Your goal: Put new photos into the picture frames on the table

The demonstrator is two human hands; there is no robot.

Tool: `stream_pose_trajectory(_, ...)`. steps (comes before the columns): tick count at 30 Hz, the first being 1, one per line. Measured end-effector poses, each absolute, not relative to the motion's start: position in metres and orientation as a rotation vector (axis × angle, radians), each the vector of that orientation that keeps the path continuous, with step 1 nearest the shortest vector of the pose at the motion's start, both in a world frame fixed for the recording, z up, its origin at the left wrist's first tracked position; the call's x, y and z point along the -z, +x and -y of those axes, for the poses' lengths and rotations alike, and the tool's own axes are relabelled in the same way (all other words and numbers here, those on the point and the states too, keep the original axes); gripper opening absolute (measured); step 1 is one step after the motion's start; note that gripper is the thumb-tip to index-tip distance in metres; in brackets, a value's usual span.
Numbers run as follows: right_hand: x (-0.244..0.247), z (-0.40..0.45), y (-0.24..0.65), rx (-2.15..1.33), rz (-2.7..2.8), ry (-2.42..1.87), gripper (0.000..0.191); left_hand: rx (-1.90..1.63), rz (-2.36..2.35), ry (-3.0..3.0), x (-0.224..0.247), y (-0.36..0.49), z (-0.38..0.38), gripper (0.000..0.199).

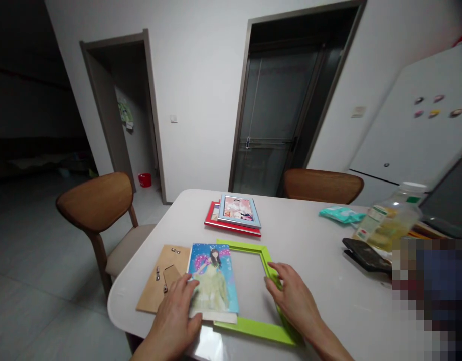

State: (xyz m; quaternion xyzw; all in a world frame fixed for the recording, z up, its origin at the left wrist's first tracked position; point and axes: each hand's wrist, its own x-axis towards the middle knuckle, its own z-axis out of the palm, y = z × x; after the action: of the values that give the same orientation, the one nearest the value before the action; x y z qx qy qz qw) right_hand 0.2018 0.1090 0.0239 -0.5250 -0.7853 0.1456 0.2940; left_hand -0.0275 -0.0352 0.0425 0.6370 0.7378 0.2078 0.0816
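Resting flat at the white counter's (321,250) near edge, left hand (176,313) presses a photo (213,278), right hand (294,298) the green frame (264,253); fingers open. Chairs (97,203), doorways behind.

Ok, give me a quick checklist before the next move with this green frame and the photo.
1. Left hand on the photo: ok.
2. Right hand on the green frame, at its right side: ok.
3. Photo squared inside the frame: not ok, it overlaps the left edge.
4. Backing board close by, left of the photo: ok.
5. Glass pane in the frame: cannot tell.
6. Stacked frames apart from the work: ok.
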Motion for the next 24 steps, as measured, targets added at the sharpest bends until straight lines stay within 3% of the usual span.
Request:
stream_pose_trajectory(5,-0.022,-0.094,0.143,-1.071,1.987,-1.18,0.046,-0.457,-2.086,2.093,-0.037,-0.005,0.032,0.062)
stream_pose_trajectory(9,-0.033,-0.085,0.109,-1.321,1.684,-1.001,0.054,-0.541,-2.13,2.158,-0.031,-0.004,0.021,0.063)
stream_pose_trajectory(13,-0.062,-0.069,0.1,-1.506,1.405,-0.747,0.051,-1.179,-1.979,2.027,-0.042,-0.017,0.012,0.053)
stream_pose_trajectory(17,-0.067,-0.053,0.105,-1.712,1.28,-0.874,0.039,-1.894,-1.757,1.18,-0.065,-0.019,0.006,0.027)
stream_pose_trajectory(20,-0.055,-0.049,0.11,-1.932,1.087,-0.914,0.03,-2.065,-1.433,0.696,-0.071,-0.001,0.002,0.029)
stream_pose_trajectory(24,-0.049,-0.061,0.126,-1.817,0.789,-0.718,0.02,-1.931,-1.122,0.623,-0.064,0.027,-0.002,0.043)
